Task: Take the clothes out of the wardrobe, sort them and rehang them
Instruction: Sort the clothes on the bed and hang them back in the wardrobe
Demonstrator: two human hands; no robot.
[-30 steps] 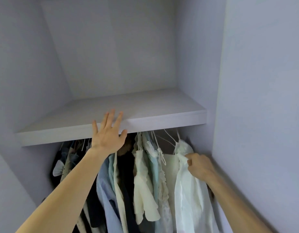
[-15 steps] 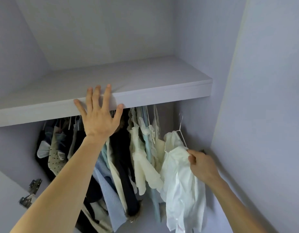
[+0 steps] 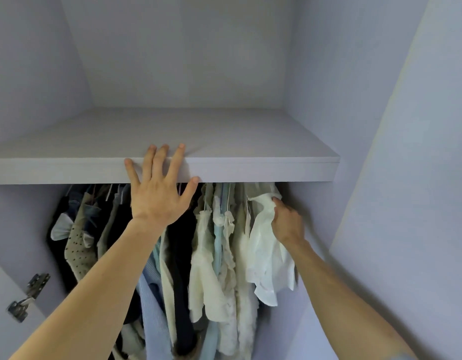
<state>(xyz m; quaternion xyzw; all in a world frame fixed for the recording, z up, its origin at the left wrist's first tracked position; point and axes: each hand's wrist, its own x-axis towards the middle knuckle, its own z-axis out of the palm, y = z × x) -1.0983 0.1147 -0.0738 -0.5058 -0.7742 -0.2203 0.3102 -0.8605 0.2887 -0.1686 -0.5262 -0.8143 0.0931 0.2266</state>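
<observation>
White blouse clutched by right hand; left hand splayed flat against shelf edge.

One head-worn camera looks forward, close, into the wardrobe at shelf height.

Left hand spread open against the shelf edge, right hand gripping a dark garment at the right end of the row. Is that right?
Not quite. In the head view the right hand grips a white garment, not a dark one, at the right end of the row. The left hand is spread open against the shelf edge, as stated.
</observation>
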